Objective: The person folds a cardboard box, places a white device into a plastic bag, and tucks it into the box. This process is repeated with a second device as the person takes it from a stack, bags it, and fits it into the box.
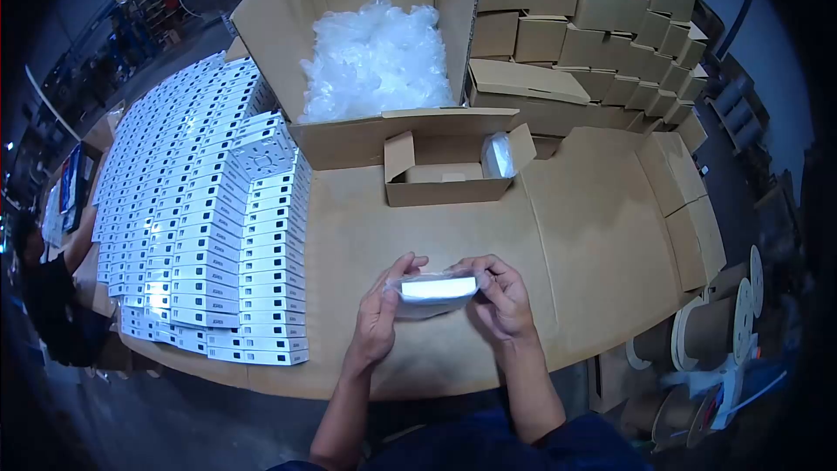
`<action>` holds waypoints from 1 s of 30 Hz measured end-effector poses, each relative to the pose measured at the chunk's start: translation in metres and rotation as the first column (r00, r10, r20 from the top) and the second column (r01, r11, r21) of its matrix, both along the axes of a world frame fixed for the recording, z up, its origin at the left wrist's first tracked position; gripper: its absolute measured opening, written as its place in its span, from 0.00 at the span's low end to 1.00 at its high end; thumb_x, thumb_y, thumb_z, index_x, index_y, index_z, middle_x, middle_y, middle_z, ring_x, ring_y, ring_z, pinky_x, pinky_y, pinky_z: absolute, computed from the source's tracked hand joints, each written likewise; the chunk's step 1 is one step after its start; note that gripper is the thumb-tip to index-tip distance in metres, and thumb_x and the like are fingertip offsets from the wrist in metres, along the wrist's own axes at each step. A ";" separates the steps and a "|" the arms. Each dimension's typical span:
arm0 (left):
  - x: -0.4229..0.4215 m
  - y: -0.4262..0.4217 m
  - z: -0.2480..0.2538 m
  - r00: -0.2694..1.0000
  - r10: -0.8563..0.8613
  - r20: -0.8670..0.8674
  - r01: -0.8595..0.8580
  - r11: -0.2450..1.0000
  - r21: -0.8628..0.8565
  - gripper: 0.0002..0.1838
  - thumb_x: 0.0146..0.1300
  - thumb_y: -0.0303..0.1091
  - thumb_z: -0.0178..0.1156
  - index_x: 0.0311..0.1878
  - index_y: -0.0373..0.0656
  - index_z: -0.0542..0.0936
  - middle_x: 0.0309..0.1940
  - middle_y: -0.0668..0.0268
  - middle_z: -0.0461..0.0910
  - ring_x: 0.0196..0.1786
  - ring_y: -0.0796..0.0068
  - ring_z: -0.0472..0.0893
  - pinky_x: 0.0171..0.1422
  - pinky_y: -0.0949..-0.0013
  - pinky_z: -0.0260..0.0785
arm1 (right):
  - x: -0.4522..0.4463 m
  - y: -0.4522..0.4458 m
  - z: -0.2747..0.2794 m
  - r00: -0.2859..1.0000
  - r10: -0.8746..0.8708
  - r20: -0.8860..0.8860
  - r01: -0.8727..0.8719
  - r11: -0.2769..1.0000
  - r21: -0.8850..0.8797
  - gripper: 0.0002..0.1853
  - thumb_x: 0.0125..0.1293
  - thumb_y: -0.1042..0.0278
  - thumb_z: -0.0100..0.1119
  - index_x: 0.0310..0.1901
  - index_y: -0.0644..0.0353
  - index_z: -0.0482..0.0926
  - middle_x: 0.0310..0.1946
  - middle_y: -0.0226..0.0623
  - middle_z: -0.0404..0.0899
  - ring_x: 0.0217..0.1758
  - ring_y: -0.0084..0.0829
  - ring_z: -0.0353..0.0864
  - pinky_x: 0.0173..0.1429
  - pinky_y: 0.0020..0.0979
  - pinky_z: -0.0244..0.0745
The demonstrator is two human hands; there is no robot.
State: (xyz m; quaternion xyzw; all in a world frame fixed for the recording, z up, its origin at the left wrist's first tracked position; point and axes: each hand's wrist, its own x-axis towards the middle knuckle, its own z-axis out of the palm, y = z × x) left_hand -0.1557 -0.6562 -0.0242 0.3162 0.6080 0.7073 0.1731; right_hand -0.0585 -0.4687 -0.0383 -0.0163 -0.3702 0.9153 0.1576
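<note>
Between my two hands is a small white box point(438, 289) in a clear plastic bag, held above the cardboard-covered table. My left hand point(380, 312) grips its left end, and my right hand point(506, 303) pinches the bag at the right end. Beyond my hands stands an open brown carton point(446, 194) with its flaps up. One plastic-wrapped white box point(498, 157) stands at the right end inside that carton; the rest of its visible inside is bare cardboard. To the left, stacked white boxes point(209, 244) rise in tight rows.
A large open carton point(270, 22) full of clear plastic bags point(375, 61) stands at the back. Closed brown cartons point(545, 39) are piled behind on the right. Cardboard flaps point(684, 209) edge the table at right, near cable reels point(715, 331). Another person point(65, 279) is at far left.
</note>
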 end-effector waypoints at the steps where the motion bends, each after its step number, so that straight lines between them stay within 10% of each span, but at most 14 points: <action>1: -0.003 0.000 0.002 0.990 0.027 -0.139 -0.032 0.999 -0.031 0.27 0.85 0.41 0.37 0.72 0.30 0.73 0.65 0.50 0.78 0.69 0.61 0.76 0.75 0.59 0.66 | -0.003 0.001 0.002 0.999 0.008 -0.045 -0.008 1.000 0.003 0.07 0.77 0.72 0.59 0.50 0.65 0.76 0.55 0.50 0.80 0.63 0.36 0.79 0.74 0.40 0.70; 6: 0.010 0.005 -0.012 0.996 0.040 0.086 -0.053 0.988 0.146 0.27 0.85 0.42 0.37 0.72 0.31 0.71 0.61 0.50 0.80 0.68 0.60 0.77 0.75 0.58 0.67 | -0.008 0.000 0.006 0.993 0.074 -0.096 -0.078 0.996 -0.041 0.17 0.73 0.69 0.66 0.57 0.62 0.72 0.63 0.54 0.76 0.69 0.41 0.75 0.78 0.43 0.64; 10: 0.013 0.017 -0.012 0.983 0.079 0.165 -0.111 0.974 0.197 0.28 0.86 0.43 0.38 0.75 0.31 0.68 0.63 0.51 0.78 0.67 0.61 0.77 0.75 0.58 0.67 | -0.006 -0.012 0.003 1.000 -0.022 0.012 0.017 0.942 0.335 0.38 0.56 0.81 0.79 0.67 0.64 0.69 0.64 0.42 0.74 0.69 0.33 0.75 0.77 0.37 0.65; 16: 0.007 0.014 0.002 0.999 -0.022 0.045 0.019 0.998 0.056 0.35 0.78 0.34 0.59 0.81 0.35 0.56 0.69 0.55 0.71 0.68 0.67 0.75 0.71 0.66 0.69 | 0.002 -0.011 0.001 0.971 -0.187 0.147 0.100 0.882 0.460 0.21 0.63 0.85 0.70 0.57 0.68 0.78 0.53 0.37 0.82 0.59 0.29 0.82 0.66 0.29 0.77; 23: 0.011 0.015 -0.022 0.891 -0.074 0.448 0.020 0.992 0.123 0.15 0.81 0.30 0.53 0.61 0.31 0.78 0.60 0.59 0.79 0.61 0.70 0.80 0.68 0.64 0.76 | -0.003 -0.002 0.011 0.985 -0.070 0.160 -0.037 0.812 0.583 0.11 0.68 0.81 0.67 0.51 0.69 0.85 0.53 0.43 0.87 0.56 0.28 0.83 0.62 0.28 0.78; 30: 0.005 0.015 -0.017 0.847 0.136 0.513 -0.175 0.984 0.029 0.14 0.83 0.36 0.51 0.50 0.34 0.81 0.54 0.55 0.83 0.56 0.64 0.85 0.59 0.61 0.85 | -0.005 0.011 0.003 0.936 -0.350 0.043 0.290 0.833 0.471 0.06 0.73 0.74 0.65 0.44 0.69 0.85 0.55 0.51 0.85 0.57 0.33 0.83 0.65 0.35 0.76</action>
